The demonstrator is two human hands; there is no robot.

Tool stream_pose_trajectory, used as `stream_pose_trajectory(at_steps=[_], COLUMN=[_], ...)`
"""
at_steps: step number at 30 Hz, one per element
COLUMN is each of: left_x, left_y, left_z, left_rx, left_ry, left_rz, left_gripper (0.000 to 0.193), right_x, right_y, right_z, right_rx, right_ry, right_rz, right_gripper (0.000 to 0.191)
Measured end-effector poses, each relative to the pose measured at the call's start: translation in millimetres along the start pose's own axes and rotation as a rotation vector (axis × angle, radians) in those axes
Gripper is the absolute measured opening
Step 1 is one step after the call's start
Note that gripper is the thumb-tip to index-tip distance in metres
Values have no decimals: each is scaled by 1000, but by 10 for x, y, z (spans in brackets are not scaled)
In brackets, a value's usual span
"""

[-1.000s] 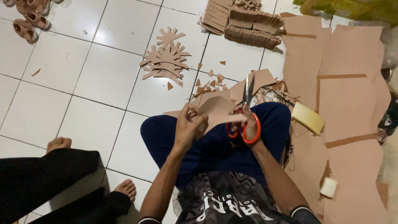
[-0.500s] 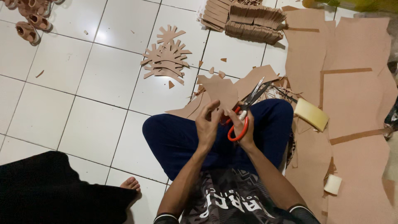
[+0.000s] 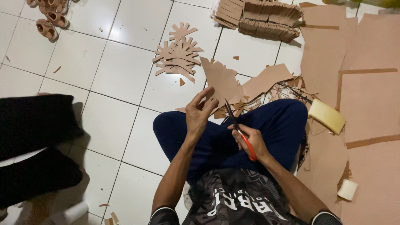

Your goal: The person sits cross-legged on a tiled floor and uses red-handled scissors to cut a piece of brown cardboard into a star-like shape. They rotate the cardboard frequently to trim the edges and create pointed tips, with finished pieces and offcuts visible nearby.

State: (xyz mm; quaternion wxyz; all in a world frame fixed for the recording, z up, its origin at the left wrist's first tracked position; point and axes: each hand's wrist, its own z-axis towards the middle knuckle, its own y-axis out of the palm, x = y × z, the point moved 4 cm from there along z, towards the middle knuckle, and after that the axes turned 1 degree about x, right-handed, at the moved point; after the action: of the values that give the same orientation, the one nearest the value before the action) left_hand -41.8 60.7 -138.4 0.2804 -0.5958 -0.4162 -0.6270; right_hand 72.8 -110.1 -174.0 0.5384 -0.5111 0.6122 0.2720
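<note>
- Left hand (image 3: 199, 111) pinched on a tan sheet piece (image 3: 223, 81), held up over the lap.
- Right hand (image 3: 252, 141) closed round red-handled scissors (image 3: 238, 130), blades at the piece's lower edge; cut apparently in progress.
- Already cut, by the look of it: a pile of branched tan shapes (image 3: 178, 56) on the floor (image 3: 83, 66), stacked strips (image 3: 266, 18) beyond.
- Left over: offcuts (image 3: 266, 79) near the knees, large uncut sheets (image 3: 371, 108) alongside.
</note>
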Motion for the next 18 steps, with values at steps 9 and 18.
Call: stream_pose_trajectory(at_steps=[9, 18], left_x=[-35, -31], left_y=[43, 53], left_z=[-143, -133], left_rx=[33, 38], left_ry=[-34, 33], left_rz=[154, 145], left_gripper=[51, 47], right_x=[-65, -63], right_y=[-35, -28], right_z=[89, 96], right_rx=[-26, -13], right_ry=[44, 14], right_rz=[-30, -1], right_gripper=[53, 53])
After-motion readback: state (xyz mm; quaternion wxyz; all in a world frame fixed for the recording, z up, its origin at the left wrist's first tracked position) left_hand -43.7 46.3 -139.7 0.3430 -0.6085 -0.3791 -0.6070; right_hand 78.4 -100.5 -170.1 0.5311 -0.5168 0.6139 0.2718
